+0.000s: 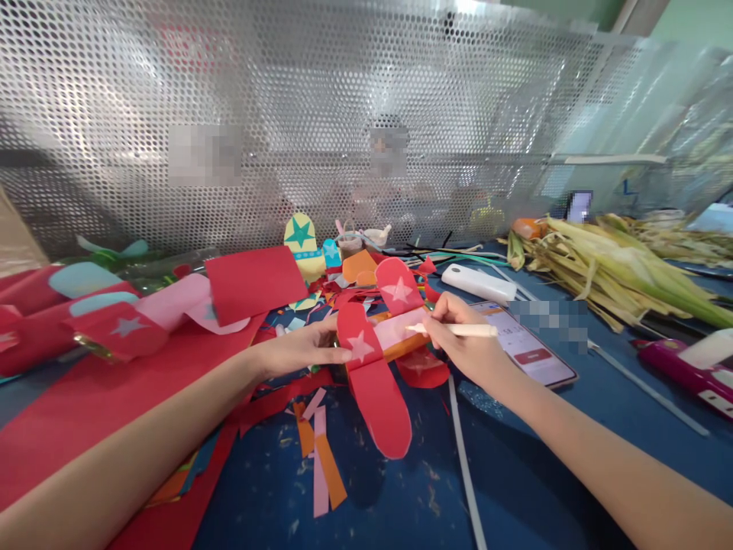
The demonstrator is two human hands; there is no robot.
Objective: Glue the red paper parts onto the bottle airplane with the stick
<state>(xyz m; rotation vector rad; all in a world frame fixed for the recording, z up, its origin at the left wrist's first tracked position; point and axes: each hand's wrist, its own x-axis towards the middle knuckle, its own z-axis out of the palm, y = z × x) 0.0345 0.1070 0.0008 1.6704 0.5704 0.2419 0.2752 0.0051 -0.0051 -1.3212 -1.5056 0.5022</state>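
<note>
A toy plane made of red paper [381, 412], with pale pink stars on its rounded wings and a pink and orange body, sits in the middle of the workspace. My left hand [301, 347] grips its near left side, thumb on the red band beside a star. In my right hand [461, 340] is a slim white pen [478, 330], pinched between the fingers. The pen's tip points left at the pink strip [398, 328] on the body; whether it touches cannot be made out. Part of the plane's underside is hidden.
Paper scraps [321, 466] and red sheets [255, 283] lie around the plane. On the right are a phone [541, 355], a white power bank [478, 283], corn husks [618, 260] and a purple tool [681, 370]. A perforated metal panel [321, 92] stands behind.
</note>
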